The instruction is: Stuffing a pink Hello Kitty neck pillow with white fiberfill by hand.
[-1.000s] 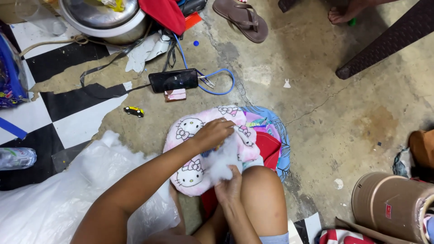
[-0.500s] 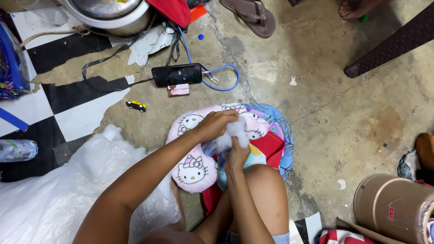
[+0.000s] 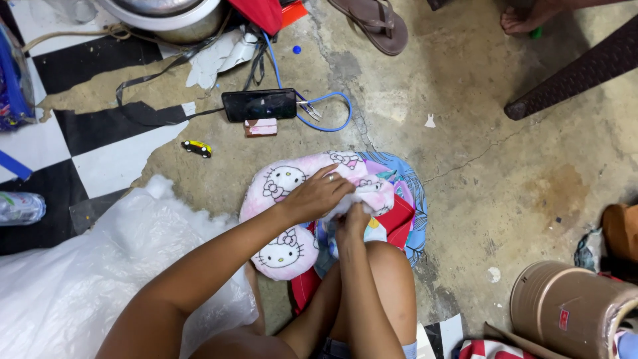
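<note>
Left hand (image 3: 318,194) fingers, one wearing a ring, curl down and clamp on the top edge of the pink cat-print fabric cushion cover (image 3: 292,213), pinching it at the opening. Right hand (image 3: 351,223) sits just below at about five o'clock, fingers closed narrow on a wad of white fibre stuffing (image 3: 362,194) that touches the cover's mouth. The stuffing lies at one o'clock from the right fingertips, straight ahead of them, and the right hand is the nearer one to it. The cover's long axis runs from seven o'clock to one o'clock, plump end low and left, open end up by both hands, resting on the folded red and blue cloth (image 3: 405,213) on the cracked concrete floor (image 3: 505,173). Out at eight o'clock, a big clear plastic bag of white filling (image 3: 86,272). At eleven o'clock, a black phone (image 3: 259,104) on a blue cable, and a small yellow toy car (image 3: 197,147) nearby.
</note>
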